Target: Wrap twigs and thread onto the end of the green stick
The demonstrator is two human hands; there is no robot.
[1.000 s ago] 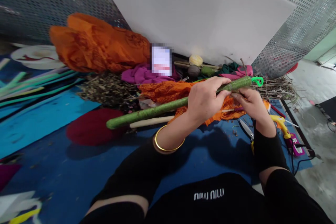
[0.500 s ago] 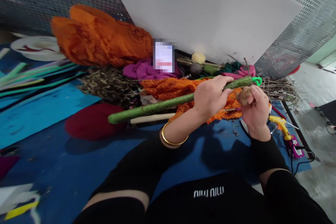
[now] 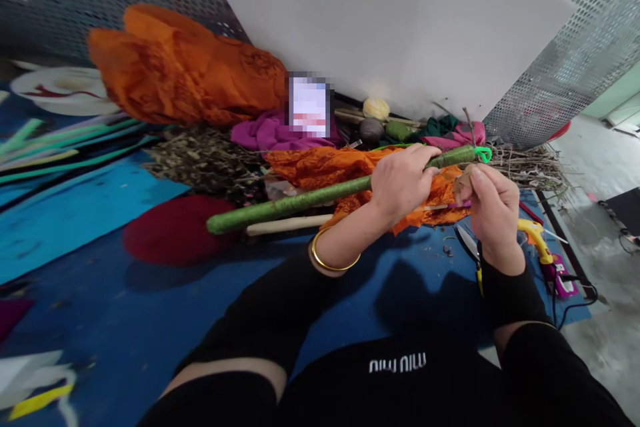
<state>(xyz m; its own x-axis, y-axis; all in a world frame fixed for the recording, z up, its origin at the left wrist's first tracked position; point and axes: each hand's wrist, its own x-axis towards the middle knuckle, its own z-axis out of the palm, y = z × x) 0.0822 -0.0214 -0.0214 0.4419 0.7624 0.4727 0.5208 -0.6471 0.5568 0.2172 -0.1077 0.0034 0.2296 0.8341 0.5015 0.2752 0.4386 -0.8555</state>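
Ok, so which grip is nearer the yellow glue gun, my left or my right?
Right. Your right grip, pinching a brownish scrap, is just left of the yellow glue gun; your left grip, holding the green stick, is farther left.

The green rod in my left hand looks wound in fine, faintly shiny thread; the scrap my right hand pinches looks dry, crinkled, papery. My bangle is polished gold-toned metal. Creased orange cloth lines the far edge of the table; rough woody twigs bristle at its far right corner. The yellow glue gun by the right edge is smooth plastic.
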